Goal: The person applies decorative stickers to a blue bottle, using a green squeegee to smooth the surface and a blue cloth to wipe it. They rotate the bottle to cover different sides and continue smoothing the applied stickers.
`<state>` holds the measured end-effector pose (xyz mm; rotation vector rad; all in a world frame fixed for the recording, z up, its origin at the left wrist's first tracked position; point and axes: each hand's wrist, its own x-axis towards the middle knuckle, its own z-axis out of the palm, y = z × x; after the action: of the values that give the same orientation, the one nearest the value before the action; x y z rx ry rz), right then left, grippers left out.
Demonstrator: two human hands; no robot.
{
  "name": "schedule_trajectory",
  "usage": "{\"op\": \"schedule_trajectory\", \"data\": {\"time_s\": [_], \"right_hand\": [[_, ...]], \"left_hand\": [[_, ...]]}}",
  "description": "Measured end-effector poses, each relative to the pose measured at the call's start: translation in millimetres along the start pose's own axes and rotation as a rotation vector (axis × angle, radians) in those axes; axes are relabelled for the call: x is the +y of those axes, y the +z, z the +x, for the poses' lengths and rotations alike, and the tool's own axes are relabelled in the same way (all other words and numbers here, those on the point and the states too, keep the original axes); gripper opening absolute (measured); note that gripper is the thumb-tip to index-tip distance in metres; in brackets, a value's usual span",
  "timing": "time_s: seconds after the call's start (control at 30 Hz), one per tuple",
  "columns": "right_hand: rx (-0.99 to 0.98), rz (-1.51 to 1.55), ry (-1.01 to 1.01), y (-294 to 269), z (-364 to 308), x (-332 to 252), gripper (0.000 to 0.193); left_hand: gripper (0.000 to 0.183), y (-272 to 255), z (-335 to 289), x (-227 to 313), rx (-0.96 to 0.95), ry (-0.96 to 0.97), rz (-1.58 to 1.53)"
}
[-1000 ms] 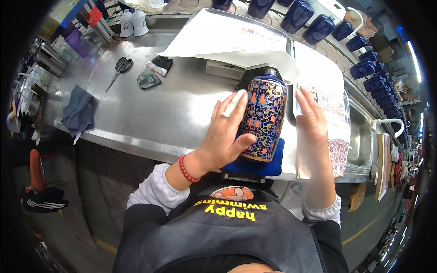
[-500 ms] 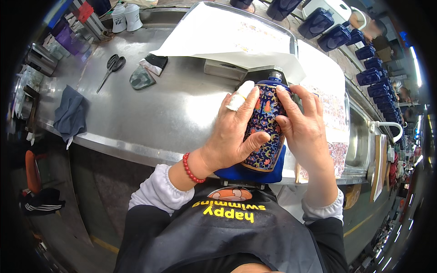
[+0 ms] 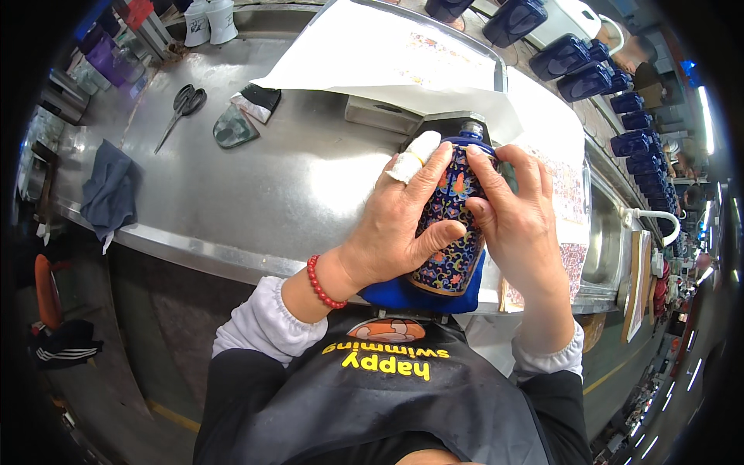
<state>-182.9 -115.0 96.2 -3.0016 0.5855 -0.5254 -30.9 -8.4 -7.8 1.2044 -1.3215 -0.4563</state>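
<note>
A dark blue bottle (image 3: 446, 260) with a colourful floral pattern lies in front of me, its short neck pointing away. My left hand (image 3: 394, 221) presses along its left side, fingertips near the shoulder and thumb across the front. One left finger wears a white wrapping (image 3: 417, 157) with a yellow band. My right hand (image 3: 518, 221) rests on the right side, its fingertips at the upper edge of the pattern and its thumb bent against the body. Both hands are closed about the bottle. Beneath its lower end is a blue cloth (image 3: 381, 297); the hands hide part of the sides.
Scissors (image 3: 181, 111), a dark green scraper-like piece (image 3: 233, 128) and a grey cloth (image 3: 108, 190) lie leftward on the metal worktop (image 3: 256, 201). White sheets (image 3: 349, 58) with printed patterns are behind and right. Several plain blue bottles (image 3: 559, 56) line the far right, near a sink (image 3: 603, 248).
Both hands keep nearly the same grip on the bottle, their fingertips shifting only slightly along its shoulder. The whole view has moved a little.
</note>
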Motion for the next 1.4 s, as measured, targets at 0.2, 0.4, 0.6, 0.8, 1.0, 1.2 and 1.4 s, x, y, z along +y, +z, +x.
{"op": "schedule_trajectory", "data": {"time_s": [0.2,0.4,0.6,0.8,1.0,1.2,1.4], "right_hand": [[-0.004,-0.015,0.011,-0.1,2.5,-4.3,0.048],[0.001,-0.009,0.012,-2.3,3.3,-4.9,0.047],[-0.023,-0.019,0.016,-4.4,4.8,-5.5,0.046],[-0.035,-0.046,0.007,-4.0,8.6,-8.2,0.047],[-0.019,0.022,0.068,-6.0,-2.6,-2.2,0.055],[-0.012,0.090,0.181,2.4,-29.7,4.4,0.058],[-0.008,0.188,0.238,16.0,-41.6,8.4,0.060]], "left_hand": [[0.092,-0.9,2.6,-1.8,0.017,0.075,0.092],[0.087,-4.2,4.3,-5.2,0.018,0.029,0.041],[0.084,0.6,5.4,-5.3,0.063,0.046,-0.032],[0.083,-1.7,5.0,-5.0,0.034,0.023,-0.033],[0.082,-0.8,6.4,2.2,0.077,0.058,0.022],[0.084,-7.0,8.2,5.4,-0.047,0.167,0.428],[0.080,-9.3,15.2,8.4,-0.033,0.133,0.317]]}}
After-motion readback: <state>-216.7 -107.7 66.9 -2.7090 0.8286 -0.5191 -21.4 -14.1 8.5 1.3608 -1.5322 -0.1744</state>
